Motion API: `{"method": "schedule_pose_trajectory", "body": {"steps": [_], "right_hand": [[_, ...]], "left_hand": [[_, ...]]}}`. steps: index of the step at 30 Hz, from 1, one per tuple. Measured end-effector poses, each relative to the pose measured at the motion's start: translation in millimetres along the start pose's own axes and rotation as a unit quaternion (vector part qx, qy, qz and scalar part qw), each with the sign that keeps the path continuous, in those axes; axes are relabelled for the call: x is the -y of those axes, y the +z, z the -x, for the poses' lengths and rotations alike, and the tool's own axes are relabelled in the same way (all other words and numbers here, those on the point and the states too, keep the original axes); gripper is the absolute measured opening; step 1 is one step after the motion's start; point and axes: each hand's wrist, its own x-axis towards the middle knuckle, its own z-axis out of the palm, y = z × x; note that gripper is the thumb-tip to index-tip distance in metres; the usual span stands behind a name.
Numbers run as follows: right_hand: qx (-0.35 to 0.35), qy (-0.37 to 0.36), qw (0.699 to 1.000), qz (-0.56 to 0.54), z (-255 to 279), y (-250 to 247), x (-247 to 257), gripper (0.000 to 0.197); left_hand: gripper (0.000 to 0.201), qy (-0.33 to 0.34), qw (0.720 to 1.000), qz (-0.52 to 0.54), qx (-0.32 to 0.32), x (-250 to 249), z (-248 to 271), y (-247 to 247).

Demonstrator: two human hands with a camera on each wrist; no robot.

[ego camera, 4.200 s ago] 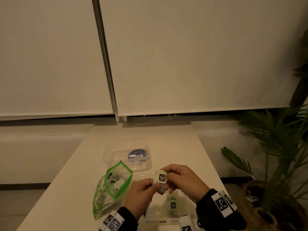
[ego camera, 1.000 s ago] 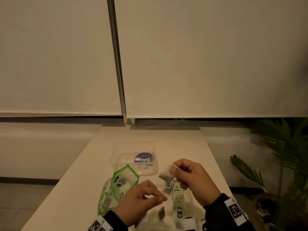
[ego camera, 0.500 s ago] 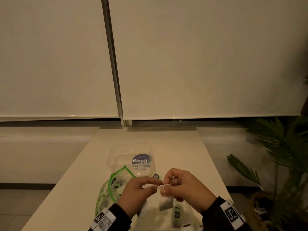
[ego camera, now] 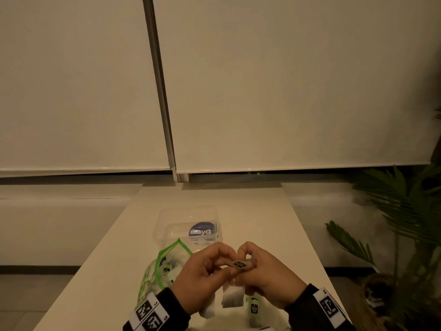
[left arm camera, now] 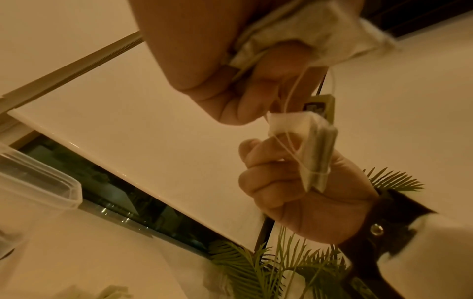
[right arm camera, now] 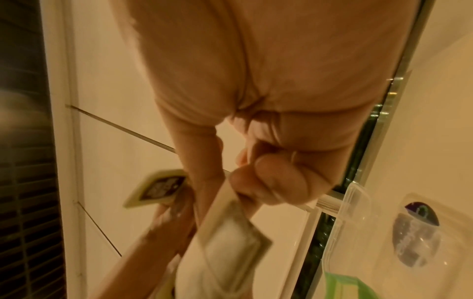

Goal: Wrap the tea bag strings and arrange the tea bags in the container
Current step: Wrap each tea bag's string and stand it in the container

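Low over the near end of the white table (ego camera: 238, 204), my two hands meet. My left hand (ego camera: 214, 263) pinches the tea bag's paper tag (ego camera: 239, 263), held flat between the hands. In its palm lies a second white tea bag (left arm camera: 307, 34). My right hand (ego camera: 259, 266) pinches the top of the tea bag (ego camera: 232, 296), which hangs below. The left wrist view shows the string (left arm camera: 294, 157) looped round that tea bag (left arm camera: 317, 153). The clear plastic container (ego camera: 164, 225) stands just beyond the hands.
An open green zip bag (ego camera: 164, 261) with more tea bags lies left of my hands. Loose tea bags (ego camera: 254, 308) lie on the table under my right hand. A potted palm (ego camera: 393, 223) stands right of the table. Blinds hang behind.
A second ago my hands were apart with the string stretched between them. They came together, and now the tag lies flat between the fingertips with the tea bag hanging below.
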Motion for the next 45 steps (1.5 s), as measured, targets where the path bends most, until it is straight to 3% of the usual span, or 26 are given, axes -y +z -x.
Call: {"method": "schedule_pose_trajectory", "body": {"steps": [3, 9, 13, 15, 17, 20, 22, 26, 27, 32, 35, 38, 45], "right_hand": [[0.008, -0.023, 1.000, 0.009, 2, -4, 4, 0.034], [-0.006, -0.062, 0.996, 0.061, 6, -6, 13, 0.033], [-0.018, -0.070, 0.994, 0.085, 6, -7, 17, 0.029], [-0.029, -0.074, 0.993, 0.090, 6, -7, 18, 0.027], [-0.043, -0.079, 0.991, 0.103, 4, -7, 19, 0.024], [-0.063, -0.087, 0.986, 0.125, 1, -8, 21, 0.015], [-0.075, -0.087, 0.982, 0.152, -2, -8, 21, 0.008], [-0.083, -0.069, 0.967, 0.230, -9, -6, 18, 0.004], [-0.086, -0.057, 0.965, 0.243, -12, -6, 17, 0.006], [-0.065, -0.004, 0.943, 0.327, -27, -16, 16, 0.008], [-0.021, -0.006, 0.911, 0.412, -39, -24, 15, 0.003], [0.002, 0.003, 0.896, 0.444, -50, -29, 14, 0.012], [-0.010, 0.045, 0.884, 0.465, -79, -44, -3, 0.005]], "left_hand": [[0.007, 0.040, 0.998, -0.056, 0.009, -2, -2, -4], [0.020, 0.095, 0.988, -0.122, 0.001, 7, -1, -10], [0.022, 0.127, 0.983, -0.129, -0.040, 15, 0, -10], [0.017, 0.094, 0.989, -0.080, -0.079, 18, 2, -11], [0.018, 0.023, 0.992, 0.045, -0.120, 20, 4, -8], [0.050, -0.062, 0.979, 0.152, -0.122, 21, 5, -1], [0.053, -0.087, 0.985, 0.099, -0.109, 24, 4, 5], [0.008, -0.133, 0.984, 0.034, -0.110, 40, 1, 11], [0.007, -0.143, 0.983, 0.027, -0.114, 44, 0, 12], [0.032, -0.189, 0.972, 0.038, -0.131, 51, -2, 17], [0.018, -0.207, 0.970, 0.027, -0.128, 57, -5, 16], [0.010, -0.238, 0.965, 0.012, -0.111, 61, -7, 16], [0.037, -0.340, 0.935, 0.012, -0.102, 78, -4, 10]]}}
